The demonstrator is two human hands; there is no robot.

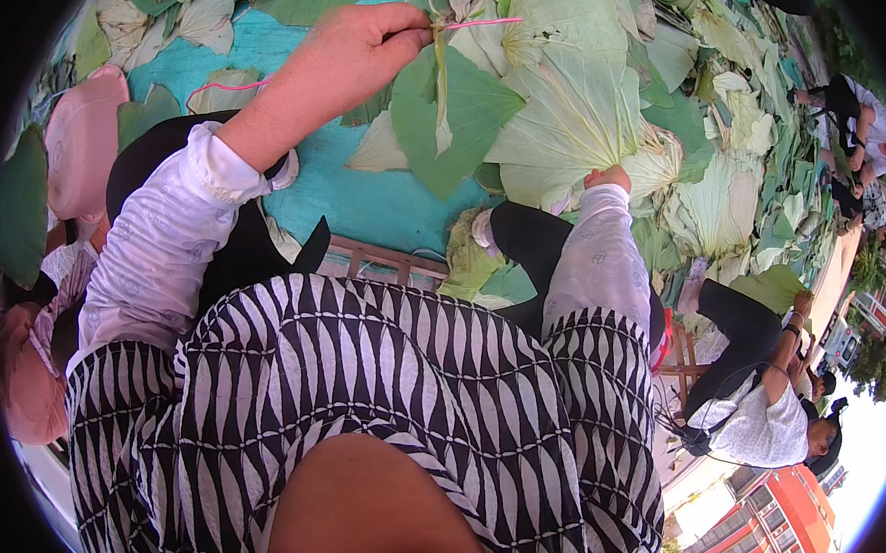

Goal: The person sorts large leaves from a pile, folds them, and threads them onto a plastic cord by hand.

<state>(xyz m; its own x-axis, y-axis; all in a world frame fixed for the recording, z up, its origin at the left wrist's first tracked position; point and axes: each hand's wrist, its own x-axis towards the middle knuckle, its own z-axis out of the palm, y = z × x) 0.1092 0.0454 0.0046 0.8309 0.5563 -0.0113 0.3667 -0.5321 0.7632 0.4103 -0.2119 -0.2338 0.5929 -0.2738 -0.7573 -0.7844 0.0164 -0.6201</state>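
Note:
My left hand (361, 67) is stretched forward, its thumb and fingers pinched on the gathered end of a green leaf bundle (453, 114). A pink string (484, 23) sticks out to the right from that end. Further right, my right hand (609, 178) has its fingers curled at the narrow base of a large pale green lotus leaf (566, 112). That leaf fans out above the hand, over other leaves, and the hand appears to grip it. Part of the right fingers is hidden. Another pink string (230, 86) lies near my left forearm.
A turquoise sheet (356, 198) lies under the leaves. Heaped leaves (729, 149) spread to the right. A pink plastic basin (87, 145) stands at left. A seated person (758, 403) handles a leaf at right; others sit beyond. A wooden frame (389, 260) is before my lap.

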